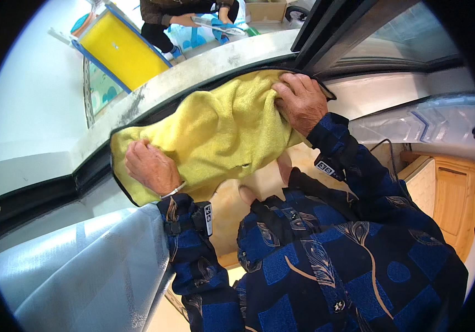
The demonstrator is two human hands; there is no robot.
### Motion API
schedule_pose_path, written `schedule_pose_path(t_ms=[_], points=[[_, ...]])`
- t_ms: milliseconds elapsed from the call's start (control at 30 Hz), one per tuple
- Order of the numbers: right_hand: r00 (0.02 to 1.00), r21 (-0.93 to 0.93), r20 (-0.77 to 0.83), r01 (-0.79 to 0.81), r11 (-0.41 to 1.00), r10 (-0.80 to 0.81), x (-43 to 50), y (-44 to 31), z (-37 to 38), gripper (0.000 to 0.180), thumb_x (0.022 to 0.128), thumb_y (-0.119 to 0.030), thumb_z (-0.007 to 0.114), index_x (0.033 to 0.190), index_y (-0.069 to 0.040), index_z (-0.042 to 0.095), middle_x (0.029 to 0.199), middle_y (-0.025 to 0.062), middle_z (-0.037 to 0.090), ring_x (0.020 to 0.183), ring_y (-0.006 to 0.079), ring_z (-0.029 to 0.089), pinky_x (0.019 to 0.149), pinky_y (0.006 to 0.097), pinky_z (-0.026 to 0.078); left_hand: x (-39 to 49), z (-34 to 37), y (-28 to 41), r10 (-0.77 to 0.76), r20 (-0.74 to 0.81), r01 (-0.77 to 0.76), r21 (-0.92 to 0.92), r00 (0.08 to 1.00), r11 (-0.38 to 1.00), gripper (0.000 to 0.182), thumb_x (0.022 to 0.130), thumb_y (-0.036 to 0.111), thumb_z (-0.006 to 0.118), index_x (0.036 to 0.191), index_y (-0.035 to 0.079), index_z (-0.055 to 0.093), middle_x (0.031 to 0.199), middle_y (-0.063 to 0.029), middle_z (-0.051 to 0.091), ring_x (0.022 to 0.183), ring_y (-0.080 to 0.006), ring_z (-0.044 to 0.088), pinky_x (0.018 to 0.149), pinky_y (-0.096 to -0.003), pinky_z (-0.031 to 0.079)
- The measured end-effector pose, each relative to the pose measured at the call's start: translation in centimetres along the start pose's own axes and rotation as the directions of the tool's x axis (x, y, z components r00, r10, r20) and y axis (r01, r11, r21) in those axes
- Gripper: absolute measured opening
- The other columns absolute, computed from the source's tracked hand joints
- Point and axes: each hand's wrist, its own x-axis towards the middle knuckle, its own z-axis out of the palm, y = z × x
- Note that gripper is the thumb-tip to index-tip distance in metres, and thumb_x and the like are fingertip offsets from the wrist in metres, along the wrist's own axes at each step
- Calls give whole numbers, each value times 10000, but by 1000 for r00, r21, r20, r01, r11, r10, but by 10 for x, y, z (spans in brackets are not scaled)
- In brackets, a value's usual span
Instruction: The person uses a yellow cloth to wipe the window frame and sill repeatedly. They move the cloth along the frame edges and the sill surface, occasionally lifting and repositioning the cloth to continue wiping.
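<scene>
A yellow terry cloth with black edging (221, 128) lies rumpled over a dark window frame (171, 106) and hangs down on my side. Near the cloth's left end, my left hand (152, 168) grips it with curled fingers. My right hand (301, 99) has bunched the cloth close to its upper right corner, fingers bent into the fabric. Folds run between both hands, and a small dark mark or hole shows low on the cloth. The fingertips are partly hidden in the fabric.
Past the pale sill (204, 62), a person (179, 18) holds a light, flat object, beside a yellow panel with blue edges (121, 47). A light blue curtain (92, 265) hangs at lower left. Glass panes (403, 37) stand upper right, and a wooden cabinet (455, 199) right.
</scene>
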Motion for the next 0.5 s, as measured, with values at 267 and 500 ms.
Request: schedule_pose_path(t_ms=[267, 500], points=[[998, 273, 4, 55, 960, -59, 6, -17, 20, 394, 756, -86, 679, 1127, 26, 605, 1070, 177, 593, 997, 349, 574, 880, 439, 459, -1, -15, -38, 113, 125, -105, -63, 986, 992, 232, 967, 258, 535, 977, 65, 664, 957, -133, 625, 913, -348, 577, 819, -460, 434], [978, 429, 79, 142, 892, -193, 21, -63, 51, 409, 781, -69, 632, 1173, 43, 593, 1088, 184, 604, 977, 339, 593, 868, 430, 486, 13, -21, -134, -93, 174, 81, 72, 980, 994, 287, 979, 281, 528, 1029, 41, 676, 975, -157, 654, 939, -351, 597, 866, -434, 454]])
